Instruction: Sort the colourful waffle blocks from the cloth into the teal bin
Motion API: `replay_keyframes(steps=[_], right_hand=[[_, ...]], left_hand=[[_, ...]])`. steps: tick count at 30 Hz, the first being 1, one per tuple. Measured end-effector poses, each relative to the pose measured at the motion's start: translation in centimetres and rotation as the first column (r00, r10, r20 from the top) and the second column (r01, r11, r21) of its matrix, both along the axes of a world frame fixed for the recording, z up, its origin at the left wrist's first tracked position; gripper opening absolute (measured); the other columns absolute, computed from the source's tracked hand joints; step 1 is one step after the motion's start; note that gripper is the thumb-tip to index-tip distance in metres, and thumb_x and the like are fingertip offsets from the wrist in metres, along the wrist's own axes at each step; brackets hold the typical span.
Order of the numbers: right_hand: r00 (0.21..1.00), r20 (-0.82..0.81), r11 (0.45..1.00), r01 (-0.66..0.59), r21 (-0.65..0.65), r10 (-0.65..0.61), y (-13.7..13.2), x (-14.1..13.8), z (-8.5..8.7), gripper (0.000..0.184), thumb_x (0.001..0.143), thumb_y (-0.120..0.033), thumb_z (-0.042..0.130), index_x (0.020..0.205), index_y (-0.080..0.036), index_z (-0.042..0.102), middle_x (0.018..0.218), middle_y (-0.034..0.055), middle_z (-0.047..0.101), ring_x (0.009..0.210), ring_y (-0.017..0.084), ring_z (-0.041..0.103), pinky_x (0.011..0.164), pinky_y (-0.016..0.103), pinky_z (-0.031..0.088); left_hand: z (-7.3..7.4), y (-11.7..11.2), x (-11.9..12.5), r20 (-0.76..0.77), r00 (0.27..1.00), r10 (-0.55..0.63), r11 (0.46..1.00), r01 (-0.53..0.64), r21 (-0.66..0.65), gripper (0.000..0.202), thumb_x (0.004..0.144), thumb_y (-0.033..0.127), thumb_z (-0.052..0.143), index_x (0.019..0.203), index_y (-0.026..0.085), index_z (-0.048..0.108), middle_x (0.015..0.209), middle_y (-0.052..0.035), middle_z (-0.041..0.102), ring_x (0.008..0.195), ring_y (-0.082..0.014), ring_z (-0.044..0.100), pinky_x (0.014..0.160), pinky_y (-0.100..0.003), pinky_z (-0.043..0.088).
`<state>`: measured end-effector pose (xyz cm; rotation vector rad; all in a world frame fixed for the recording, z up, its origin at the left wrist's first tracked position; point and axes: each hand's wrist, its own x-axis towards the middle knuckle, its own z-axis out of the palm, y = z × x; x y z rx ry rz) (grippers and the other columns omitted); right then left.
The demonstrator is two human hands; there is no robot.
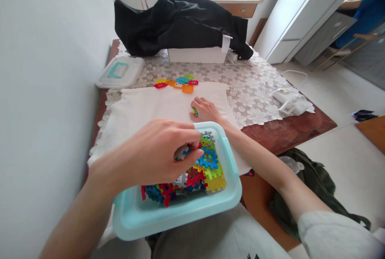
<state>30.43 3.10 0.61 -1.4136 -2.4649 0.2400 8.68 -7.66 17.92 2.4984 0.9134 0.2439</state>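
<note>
A light-blue plastic bin [177, 221] at the table's near side holds a heap of colourful interlocking plastic pieces. Over the heap is my left hand [159, 152], its fingers curled toward the thumb. Grey and red bits show in the gap of that hand, but whether they are gripped or lie behind it is unclear. Beyond the bin, my right hand [207, 109] rests low over the white cloth, fingers closed round a small green interlocking piece [195, 112], mostly hidden. Several joined interlocking pieces [177, 83] in orange, blue, red, yellow and green lie flat farther back.
A white lid [120, 72] with a teal handle lies at the left by the wall. Black fabric [186, 26] covers a white box at the back. White cloth [144, 108] overlies a lace tablecloth [246, 94]. A white cabled device [288, 100] sits right. A person in blue [361, 20] is far right.
</note>
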Motion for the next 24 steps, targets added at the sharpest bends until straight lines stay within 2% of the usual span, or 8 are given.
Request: replay_keyframes(steps=[5,10,13,16,18,20,22,24], right_hand=[[0.998,-0.048,0.998,-0.034,-0.056,0.031,-1.2,0.2,1.0,0.01,0.107,-0.021,0.059,0.109,-0.022,0.069,0.125,0.0122,0.072,0.107,0.026,0.065,0.096,0.036,0.051],[0.976,-0.214,0.997,0.023,-0.08,-0.04,-0.6,0.4,1.5,0.009,0.1,-0.021,0.059,0.095,-0.024,0.066,0.113,0.0085,0.072,0.104,0.024,0.065,0.094,0.033,0.05],[0.91,-0.414,0.997,-0.022,-0.076,-0.012,0.2,0.9,2.8,0.01,0.095,-0.024,0.056,0.085,-0.025,0.057,0.099,0.0072,0.068,0.094,0.023,0.064,0.091,0.034,0.05],[0.786,-0.608,0.986,-0.163,-0.03,0.111,-0.8,1.6,5.9,0.018,0.098,-0.035,0.055,0.083,-0.026,0.053,0.091,0.006,0.064,0.087,0.023,0.061,0.087,0.037,0.052],[0.741,-0.633,0.955,-0.295,-0.005,0.225,-2.6,1.9,8.6,0.026,0.101,-0.044,0.058,0.083,-0.026,0.053,0.09,0.0055,0.064,0.086,0.023,0.061,0.085,0.038,0.052],[0.741,-0.566,0.887,-0.461,-0.038,0.361,-4.8,1.8,10.9,0.026,0.104,-0.043,0.059,0.085,-0.026,0.058,0.094,0.0052,0.066,0.087,0.021,0.062,0.084,0.036,0.052],[0.706,-0.48,0.787,-0.615,-0.05,0.521,-6.8,1.3,12.3,0.02,0.104,-0.037,0.059,0.088,-0.027,0.063,0.095,0.004,0.069,0.084,0.019,0.063,0.08,0.033,0.052],[0.677,-0.377,0.726,-0.687,-0.016,0.632,-8.2,0.5,12.7,0.015,0.105,-0.032,0.062,0.092,-0.027,0.068,0.096,0.0029,0.071,0.085,0.019,0.064,0.081,0.031,0.052]], left_hand=[[-1.9,-0.9,-0.3,-0.195,0.981,0.012,1.0,-0.008,0.02,0.035,0.107,0.045,0.063,0.075,0.031,0.063,0.076,-0.0055,0.074,0.063,-0.0272,0.067,0.059,-0.043,0.044],[-2.5,-2.1,-2.2,-0.158,0.987,0.033,0.999,-0.031,0.013,0.027,0.106,0.045,0.068,0.082,0.033,0.069,0.076,-0.0031,0.073,0.065,-0.0271,0.067,0.061,-0.045,0.044],[-2.4,-2.9,-3.0,-0.14,0.99,0.021,0.999,-0.025,-0.028,0.024,0.106,0.052,0.073,0.089,0.035,0.073,0.083,-0.0034,0.076,0.072,-0.0283,0.071,0.065,-0.047,0.048],[-2.2,-3.3,-3.5,-0.138,0.99,0.002,0.998,-0.01,-0.055,0.031,0.102,0.063,0.08,0.092,0.036,0.071,0.088,-0.0042,0.077,0.076,-0.0298,0.072,0.065,-0.047,0.048],[-2.2,-3.1,-3.6,-0.143,0.99,-0.002,0.998,-0.007,-0.061,0.035,0.1,0.066,0.082,0.091,0.035,0.07,0.09,-0.0043,0.077,0.077,-0.0302,0.073,0.065,-0.045,0.048],[-2.3,-2.8,-3.5,-0.148,0.989,-0.004,0.997,-0.007,-0.073,0.032,0.101,0.063,0.082,0.095,0.034,0.071,0.094,-0.0043,0.079,0.081,-0.0302,0.074,0.068,-0.043,0.05],[-2.3,-2.4,-3.4,-0.142,0.99,-0.012,0.995,-0.002,-0.095,0.027,0.103,0.06,0.08,0.102,0.034,0.076,0.101,-0.0042,0.082,0.085,-0.0302,0.076,0.073,-0.043,0.055],[-2.3,-2.2,-3.3,-0.119,0.993,-0.024,0.993,0.01,-0.115,0.024,0.104,0.058,0.079,0.111,0.035,0.08,0.11,-0.0045,0.084,0.092,-0.0309,0.078,0.08,-0.043,0.059]])
